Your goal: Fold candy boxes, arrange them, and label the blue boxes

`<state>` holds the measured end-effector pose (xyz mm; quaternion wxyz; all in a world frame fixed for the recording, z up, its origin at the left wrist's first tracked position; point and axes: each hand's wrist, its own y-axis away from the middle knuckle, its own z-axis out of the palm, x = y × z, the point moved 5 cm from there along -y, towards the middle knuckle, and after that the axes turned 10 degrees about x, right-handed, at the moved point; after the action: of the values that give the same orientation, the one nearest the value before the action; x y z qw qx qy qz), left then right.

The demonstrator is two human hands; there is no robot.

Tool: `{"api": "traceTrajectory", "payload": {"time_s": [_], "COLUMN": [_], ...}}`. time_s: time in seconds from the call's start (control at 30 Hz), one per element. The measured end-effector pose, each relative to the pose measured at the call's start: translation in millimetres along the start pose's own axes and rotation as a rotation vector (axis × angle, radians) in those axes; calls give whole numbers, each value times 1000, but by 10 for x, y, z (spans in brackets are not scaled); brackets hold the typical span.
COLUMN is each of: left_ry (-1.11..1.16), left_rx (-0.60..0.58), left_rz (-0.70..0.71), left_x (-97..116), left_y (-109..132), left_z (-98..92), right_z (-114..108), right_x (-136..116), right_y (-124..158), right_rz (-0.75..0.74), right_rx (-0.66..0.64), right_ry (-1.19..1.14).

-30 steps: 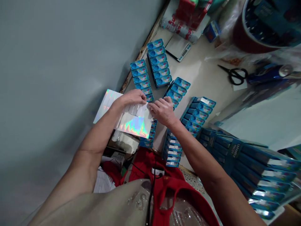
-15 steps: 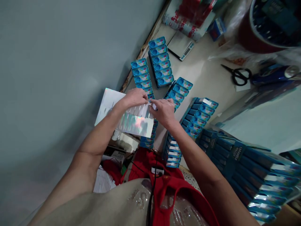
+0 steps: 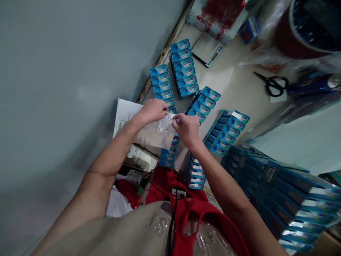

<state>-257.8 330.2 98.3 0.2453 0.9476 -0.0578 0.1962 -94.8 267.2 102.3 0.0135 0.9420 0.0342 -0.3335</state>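
Observation:
A shiny pale sheet of stickers, marked with narrow strips, hangs tilted over the table beside the wall. My left hand pinches its upper edge, fingers closed. Just past the sheet's right corner, my right hand has thumb and forefinger pressed together; whatever is between them is too small to make out. Beneath and beyond both hands stand rows of small blue boxes. Another row of blue boxes lies right of my right hand, with a white strip on one box's end.
A digital scale lies at the back near a plastic-wrapped pack. Black scissors rest on the right, below a dark red bucket. Stacked blue boxes fill the lower right. The grey wall borders the left.
My right hand has drawn slightly right, away from the sheet's corner. The sheet has tilted, losing its rainbow glare. My left hand stays nearly in place.

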Motion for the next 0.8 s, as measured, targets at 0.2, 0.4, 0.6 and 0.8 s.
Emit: {"api": "traceTrajectory", "payload": {"time_s": [0.2, 0.4, 0.6, 0.8], "left_ry": [158, 944, 1291, 1137], "left_rx": [377, 107, -144, 64], "left_rz": [17, -103, -334, -295], "left_x": [17, 882, 1543, 1842], "left_y": [188, 389, 306, 33], "left_z": [-161, 455, 1209, 1394], "right_z": [-747, -1277, -1441, -1233], "right_x": [179, 624, 1191, 1749], "right_y": [380, 633, 872, 849], "right_rz": [628, 838, 892, 937], "right_rx": [8, 168, 297, 415], "right_ry": [-571, -623, -585, -624]}}
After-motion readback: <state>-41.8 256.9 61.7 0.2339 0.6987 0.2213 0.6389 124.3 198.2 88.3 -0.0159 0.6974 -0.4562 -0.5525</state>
